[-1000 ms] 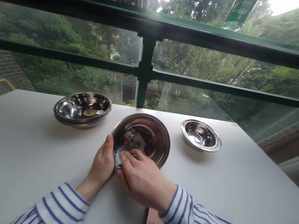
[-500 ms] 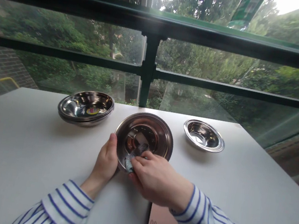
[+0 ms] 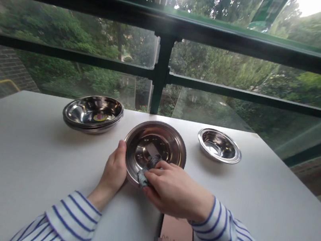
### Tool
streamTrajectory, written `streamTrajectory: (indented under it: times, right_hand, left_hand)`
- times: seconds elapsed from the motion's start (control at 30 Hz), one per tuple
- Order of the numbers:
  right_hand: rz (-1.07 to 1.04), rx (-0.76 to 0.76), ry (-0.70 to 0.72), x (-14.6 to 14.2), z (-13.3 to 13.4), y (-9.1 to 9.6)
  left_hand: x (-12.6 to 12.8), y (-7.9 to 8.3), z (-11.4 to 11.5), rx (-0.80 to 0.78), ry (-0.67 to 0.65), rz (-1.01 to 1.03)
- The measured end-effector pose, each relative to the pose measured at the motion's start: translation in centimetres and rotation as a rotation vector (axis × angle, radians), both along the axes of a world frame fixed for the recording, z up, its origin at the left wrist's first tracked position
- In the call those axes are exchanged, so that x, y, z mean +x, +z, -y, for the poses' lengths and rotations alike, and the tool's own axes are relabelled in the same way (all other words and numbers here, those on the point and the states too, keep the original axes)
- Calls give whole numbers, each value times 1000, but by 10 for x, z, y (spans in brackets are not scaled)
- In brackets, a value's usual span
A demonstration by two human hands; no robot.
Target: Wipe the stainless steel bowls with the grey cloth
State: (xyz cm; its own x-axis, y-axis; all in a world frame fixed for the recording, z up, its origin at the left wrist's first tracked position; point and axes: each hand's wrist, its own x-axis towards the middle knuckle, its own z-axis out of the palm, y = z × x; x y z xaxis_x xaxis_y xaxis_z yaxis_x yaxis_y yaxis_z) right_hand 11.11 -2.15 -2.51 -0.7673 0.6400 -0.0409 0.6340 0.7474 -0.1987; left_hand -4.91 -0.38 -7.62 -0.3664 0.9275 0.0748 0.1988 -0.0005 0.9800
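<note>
A shiny stainless steel bowl (image 3: 172, 140) is tilted toward me in the middle of the table. My left hand (image 3: 114, 170) grips its left rim, thumb on the edge and the other fingers hidden behind it. Pinched in my right hand (image 3: 172, 189) is a crumpled grey cloth (image 3: 143, 177), pressed against the bowl's inner wall near the lower rim. Part of the cloth is covered by my fingers.
Several nested steel bowls (image 3: 93, 114), the top one with a yellow sticker, stand at the back left. One bowl (image 3: 219, 146) sits at the back right. A phone showing a timer (image 3: 175, 239) lies below my right wrist. Beyond the white table (image 3: 23, 148) runs a green railing (image 3: 161, 76).
My right hand has slid slightly to the right with the cloth along the bowl's lower inner wall. The left hand keeps its place on the rim.
</note>
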Motion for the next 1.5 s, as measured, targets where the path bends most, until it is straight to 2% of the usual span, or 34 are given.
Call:
streamTrajectory:
  times: [0.2,0.43,0.57,0.67,0.87,1.07,1.3,1.5]
  right_hand:
    - [-177,21,22,-14,-4,-11]
    - [62,16,-14,6,2,4]
    - [-48,19,24,-7,4,-5]
    - [-124,71,1,-15,4,-11]
    - [41,40,-16,-2,9,-4]
    - [-98,155,-24,-18,9,-18]
    - [89,23,-18,9,7,5]
    - [56,9,12,16,4,8]
  left_hand:
    - [-1,-2,0,-5,23,-21]
    - [1,-1,3,26,-45,10]
    - [0,-2,2,4,-31,19]
    - [-1,-3,2,3,-11,3]
    - [1,-3,5,22,-66,-8]
    - [-1,-4,3,30,-29,-22]
    - [-2,-3,3,34,-72,-36]
    - [-2,1,3,15,-56,5]
